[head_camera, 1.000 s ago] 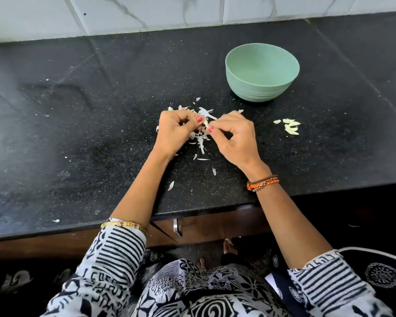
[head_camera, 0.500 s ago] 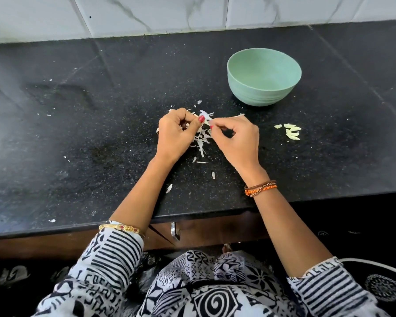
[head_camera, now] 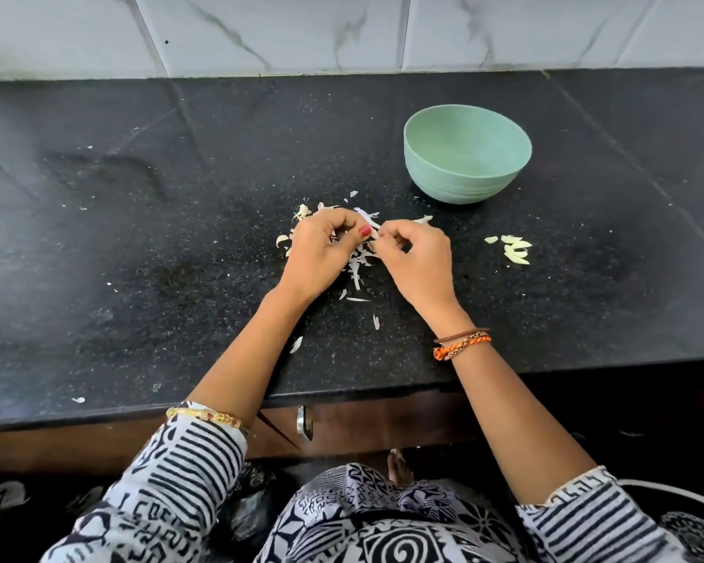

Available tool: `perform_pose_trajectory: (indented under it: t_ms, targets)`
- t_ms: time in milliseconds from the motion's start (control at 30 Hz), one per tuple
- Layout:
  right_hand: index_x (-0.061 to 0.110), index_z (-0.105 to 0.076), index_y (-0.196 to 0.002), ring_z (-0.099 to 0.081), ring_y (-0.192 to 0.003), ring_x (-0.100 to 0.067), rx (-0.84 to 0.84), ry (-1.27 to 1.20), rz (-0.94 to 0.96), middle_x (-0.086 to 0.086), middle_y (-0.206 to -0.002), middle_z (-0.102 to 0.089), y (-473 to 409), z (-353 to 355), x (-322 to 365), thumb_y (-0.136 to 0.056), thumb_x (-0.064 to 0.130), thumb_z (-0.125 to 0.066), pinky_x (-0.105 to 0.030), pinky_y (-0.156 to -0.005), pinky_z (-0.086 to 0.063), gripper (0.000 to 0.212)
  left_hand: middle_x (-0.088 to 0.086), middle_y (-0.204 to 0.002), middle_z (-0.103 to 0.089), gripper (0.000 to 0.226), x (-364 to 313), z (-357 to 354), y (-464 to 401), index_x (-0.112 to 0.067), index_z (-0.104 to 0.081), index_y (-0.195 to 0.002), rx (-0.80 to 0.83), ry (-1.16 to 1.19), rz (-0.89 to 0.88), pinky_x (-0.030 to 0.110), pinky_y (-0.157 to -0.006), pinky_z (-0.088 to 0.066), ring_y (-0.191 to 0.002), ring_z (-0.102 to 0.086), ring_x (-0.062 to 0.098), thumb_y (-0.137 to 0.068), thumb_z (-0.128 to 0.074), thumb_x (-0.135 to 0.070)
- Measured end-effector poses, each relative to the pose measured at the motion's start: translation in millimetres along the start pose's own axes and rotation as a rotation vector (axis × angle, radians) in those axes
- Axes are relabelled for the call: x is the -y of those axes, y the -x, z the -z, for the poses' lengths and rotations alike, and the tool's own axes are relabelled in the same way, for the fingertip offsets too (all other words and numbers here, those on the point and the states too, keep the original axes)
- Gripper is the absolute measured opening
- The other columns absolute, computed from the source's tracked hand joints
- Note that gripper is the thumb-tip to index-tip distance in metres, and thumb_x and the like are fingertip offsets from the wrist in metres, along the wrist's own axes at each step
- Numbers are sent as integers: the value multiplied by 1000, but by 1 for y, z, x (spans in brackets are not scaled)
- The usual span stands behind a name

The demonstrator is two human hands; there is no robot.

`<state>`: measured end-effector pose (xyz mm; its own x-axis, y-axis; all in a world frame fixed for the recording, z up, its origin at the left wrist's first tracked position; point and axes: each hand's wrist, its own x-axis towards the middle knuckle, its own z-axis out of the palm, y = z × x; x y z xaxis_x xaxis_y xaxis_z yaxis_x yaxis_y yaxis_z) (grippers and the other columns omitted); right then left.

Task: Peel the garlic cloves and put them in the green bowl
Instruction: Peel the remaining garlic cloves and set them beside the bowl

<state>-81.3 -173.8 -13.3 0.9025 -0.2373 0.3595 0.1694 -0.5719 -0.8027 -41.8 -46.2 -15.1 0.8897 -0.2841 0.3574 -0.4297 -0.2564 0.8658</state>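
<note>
My left hand (head_camera: 322, 249) and my right hand (head_camera: 417, 258) meet fingertip to fingertip over a pile of papery garlic skins (head_camera: 358, 262) in the middle of the black counter. Both pinch a small garlic clove (head_camera: 374, 237) between thumbs and fingers; the clove is mostly hidden by the fingers. The green bowl (head_camera: 467, 154) stands upright behind and to the right of my hands, and its inside looks empty. A small cluster of pale peeled cloves (head_camera: 513, 248) lies on the counter to the right of my right hand.
The black stone counter (head_camera: 139, 237) runs the full width, with stray skin flakes (head_camera: 296, 344) near its front edge. White tiled wall (head_camera: 342, 30) behind. A drawer handle (head_camera: 303, 422) sits under the counter edge.
Both hands have stayed together over the skin pile, fingers shifting slightly on the clove. The camera has tilted, so the scene sits lower in view.
</note>
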Motion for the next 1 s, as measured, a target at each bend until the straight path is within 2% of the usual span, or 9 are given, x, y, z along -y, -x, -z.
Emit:
perform_pose_trajectory:
  t_ms: [100, 167, 233, 333, 500, 667, 767, 933, 1000]
  targets:
    - [0, -64, -68, -37, -49, -2, 19, -177, -58, 4, -53, -49, 1, -1, 0, -84, 6, -55, -21, -51, -32, 19, 20, -75, -63, 9, -1, 0, 0, -18, -64, -83, 26, 105, -32, 40, -68, -46, -71, -53, 27, -84, -55, -16]
    - [4, -64, -70, -39, -46, 1, -21, -255, -101, 13, -52, -46, 0, 0, 0, -87, 5, -54, -13, -51, -30, 20, 11, -72, -63, 9, -3, 1, 2, -18, -64, -84, 33, 157, -38, 35, -66, -45, -70, -52, 22, -83, -56, -15]
    - [12, -65, -74, -44, -48, 5, -56, -238, -104, 16, -52, -48, -1, -1, 0, -89, 7, -53, -10, -53, -31, 19, -10, -67, -63, 13, -4, 1, 3, -22, -63, -81, 36, 190, -34, 18, -62, -42, -64, -52, 4, -84, -57, -12]
    - [12, -68, -81, -49, -53, 6, -89, -178, -93, 17, -59, -54, 0, -2, -3, -88, 10, -55, -10, -56, -35, 15, -21, -62, -63, 23, -3, 1, 3, -23, -62, -78, 48, 216, 7, 8, -62, -40, -61, -53, -7, -87, -56, -3]
    - [12, -69, -88, -53, -59, 1, -232, -135, -70, 18, -64, -57, 0, 1, -7, -90, 14, -53, -23, -63, -44, 17, -19, -59, -60, 15, -1, 0, 2, -21, -60, -69, 43, 259, 26, 13, -61, -41, -61, -49, -1, -83, -55, -18]
    - [10, -68, -97, -56, -61, -4, -115, -143, 8, 11, -75, -66, 6, 3, -5, -95, 18, -42, -20, -65, -44, 28, -19, -67, -65, 8, 3, 0, 2, -22, -63, -77, -76, 293, -30, 24, -64, -44, -69, -52, 21, -81, -61, -16]
    - [8, -70, -98, -60, -87, -3, -96, -110, 96, 4, -95, -69, 3, -1, -6, -89, 12, -51, -18, -79, -45, 22, -20, -71, -67, 11, 1, 0, 0, -22, -64, -78, -19, 277, -69, 22, -67, -48, -69, -58, 8, -81, -64, -11]
    - [14, -74, -87, -63, -85, -14, -172, -17, 41, 3, -90, -71, 4, -2, -12, -78, 3, -55, -34, -80, -51, 24, -19, -68, -66, 9, 2, -1, 3, -22, -65, -76, -6, 328, -21, 19, -60, -42, -62, -51, 6, -72, -71, -17]
    - [12, -74, -89, -63, -87, -14, -141, -59, 11, 1, -91, -71, 5, -1, -11, -78, 3, -49, -28, -81, -50, 28, -17, -67, -66, 8, 3, -1, 2, -18, -66, -76, 7, 340, 4, 18, -61, -42, -65, -50, 14, -71, -71, -15]
